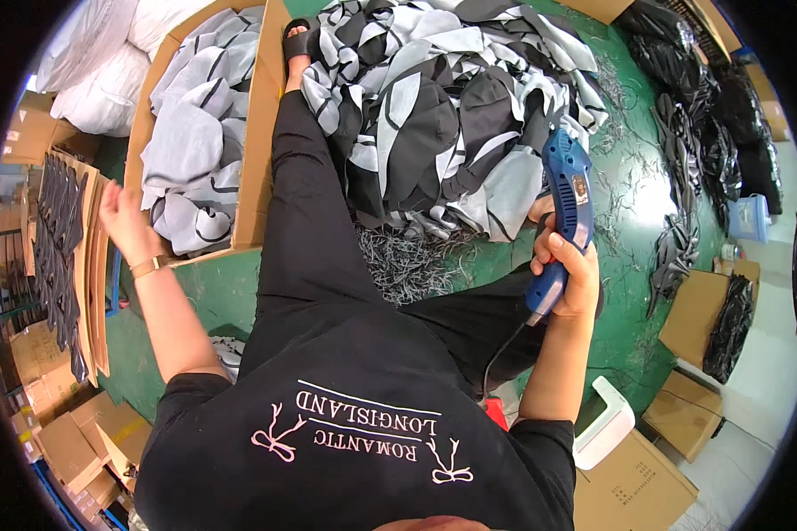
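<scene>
My right hand grips blue corded electric scissors, their front end pointing away from me at a heap of fabric pieces. The cutting tip cannot be made out against the cloth. The pieces are grey and black, many curved, piled on the floor between and beyond my legs. My left hand is held out to the left, fingers apart and holding nothing. It is beside the near left corner of a long cardboard box, which holds stacked pale grey pieces with black edging.
Thin dark trimmings litter the green floor. Black plastic bags line the right side, near a blue bin and cartons. A white stool-like object is by my right elbow. White sacks and cardboard sheets are at left.
</scene>
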`<state>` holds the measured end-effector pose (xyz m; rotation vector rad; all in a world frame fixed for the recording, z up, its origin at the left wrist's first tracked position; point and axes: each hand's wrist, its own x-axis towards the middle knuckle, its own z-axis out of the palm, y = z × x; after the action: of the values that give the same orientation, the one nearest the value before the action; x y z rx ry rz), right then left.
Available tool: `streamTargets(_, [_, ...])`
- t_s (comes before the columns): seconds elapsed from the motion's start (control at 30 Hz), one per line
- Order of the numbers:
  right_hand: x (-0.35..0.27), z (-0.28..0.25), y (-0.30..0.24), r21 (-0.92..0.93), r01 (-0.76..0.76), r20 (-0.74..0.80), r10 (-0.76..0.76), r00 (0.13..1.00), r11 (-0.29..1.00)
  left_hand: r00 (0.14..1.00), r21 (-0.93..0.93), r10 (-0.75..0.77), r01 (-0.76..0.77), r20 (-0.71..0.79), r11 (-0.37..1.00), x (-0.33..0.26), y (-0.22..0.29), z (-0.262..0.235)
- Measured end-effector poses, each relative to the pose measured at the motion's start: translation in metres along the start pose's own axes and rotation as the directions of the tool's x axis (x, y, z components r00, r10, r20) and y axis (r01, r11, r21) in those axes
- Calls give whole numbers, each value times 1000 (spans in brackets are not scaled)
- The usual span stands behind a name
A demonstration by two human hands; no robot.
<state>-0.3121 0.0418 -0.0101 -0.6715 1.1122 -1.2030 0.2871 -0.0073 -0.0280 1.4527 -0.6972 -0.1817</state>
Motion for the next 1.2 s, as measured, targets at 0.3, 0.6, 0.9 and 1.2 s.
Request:
streamTargets(0.3, [19, -21, 19, 162, -40, -63, 50, 997, 986, 319, 360, -487, 381, 813, 851, -189, -42, 221])
streamTargets(0.6, [27, -25, 18, 250, -115, -100, 144, 985, 961, 765, 653, -474, 95, 435, 752, -235, -172, 328])
streamTargets(0.9, [30, -27, 18, 179, -163, -86, 180, 980, 970, 483, 364, -448, 261, 752, 894, -232, -83, 329])
streamTargets(1.2, [18, -28, 30, 108, -12, -138, 27, 990, 994, 492, 92, -147, 133, 858, 987, -197, -13, 270])
